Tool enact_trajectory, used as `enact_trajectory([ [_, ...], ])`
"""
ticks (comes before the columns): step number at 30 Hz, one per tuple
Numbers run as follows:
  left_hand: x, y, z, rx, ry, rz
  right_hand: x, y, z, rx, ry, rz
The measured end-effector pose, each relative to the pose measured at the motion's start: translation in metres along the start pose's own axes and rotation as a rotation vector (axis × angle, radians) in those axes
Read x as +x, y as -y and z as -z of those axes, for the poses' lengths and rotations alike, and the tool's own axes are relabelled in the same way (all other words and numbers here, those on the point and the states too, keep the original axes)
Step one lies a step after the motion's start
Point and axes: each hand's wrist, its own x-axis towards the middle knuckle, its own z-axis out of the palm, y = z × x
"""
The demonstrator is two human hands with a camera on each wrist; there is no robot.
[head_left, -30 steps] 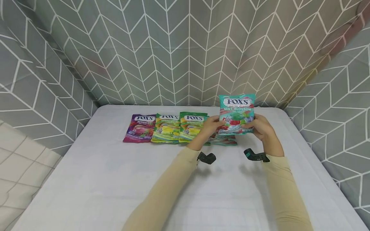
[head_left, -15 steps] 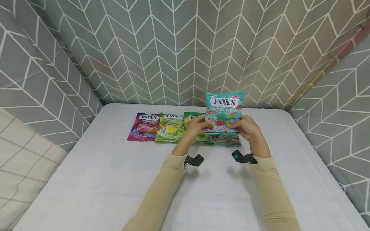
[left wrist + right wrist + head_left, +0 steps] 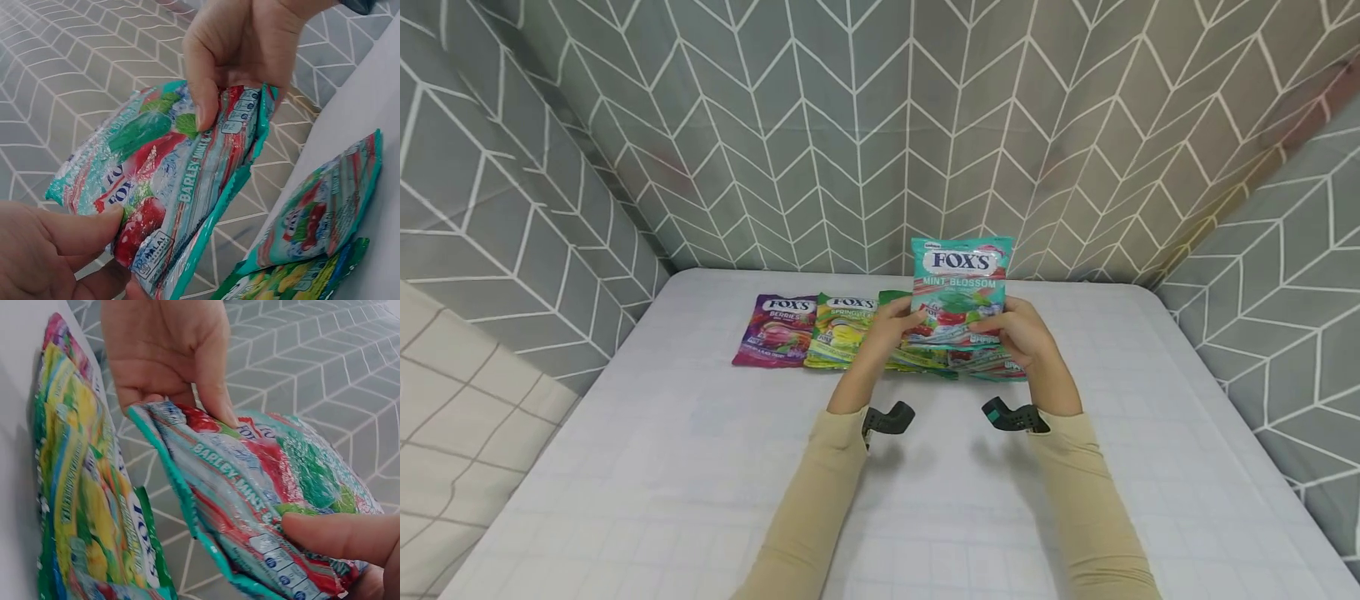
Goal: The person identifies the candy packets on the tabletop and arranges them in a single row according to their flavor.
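Between both hands, raised above the table, is a teal candy bag (image 3: 958, 292) printed "FOX'S MINT BLOSSOM", its front facing me. My left hand (image 3: 887, 327) pinches its lower left side, thumb on the front. On the lower right side my right hand (image 3: 1021, 332) pinches it the same way; that thumb (image 3: 203, 103) lies across the print in the left wrist view. Below the raised bag a second teal candy bag (image 3: 988, 364) lies on the table, partly hidden. Left of it are two yellow-green bags, one a Spring Tea candy bag (image 3: 842, 333), then a purple Berries candy bag (image 3: 775, 332).
The bags lie in a row, overlapping, toward the back of the white table (image 3: 685, 467). Behind the table hangs a grey curtain (image 3: 820, 142) with white chevron lines, and similar cloth stands at both sides. A wrist camera mount (image 3: 891, 418) sits on each wrist.
Both hands have carried the raised teal bag to the left, over the row's right part. The view has shifted slightly, and more of the lying teal bag's right end shows than a second ago.
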Motion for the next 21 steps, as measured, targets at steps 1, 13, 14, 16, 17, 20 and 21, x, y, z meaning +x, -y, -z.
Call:
enact_trajectory([
  [1,-0.001,0.0,0.001,-0.005,-0.008,0.004,0.0,-0.001,-0.002,0.0,-0.001,-0.001],
  [13,-0.009,-0.001,0.013,-0.077,-0.019,0.007,-0.002,-0.003,-0.011,0.045,0.062,0.002],
  [14,-0.009,-0.001,0.013,-0.061,-0.015,0.006,-0.002,-0.004,-0.01,0.051,0.061,0.013],
  [16,-0.009,-0.002,0.012,-0.044,-0.001,0.0,-0.002,-0.005,-0.009,0.059,0.061,0.034],
  [17,-0.009,-0.003,0.012,-0.035,0.005,-0.002,-0.002,-0.005,-0.009,0.064,0.059,0.041],
  [20,-0.009,-0.004,0.011,-0.019,0.013,0.001,-0.002,-0.006,-0.008,0.078,0.051,0.047],
  [21,-0.009,-0.004,0.011,-0.016,0.013,0.002,-0.002,-0.007,-0.008,0.082,0.049,0.047],
])
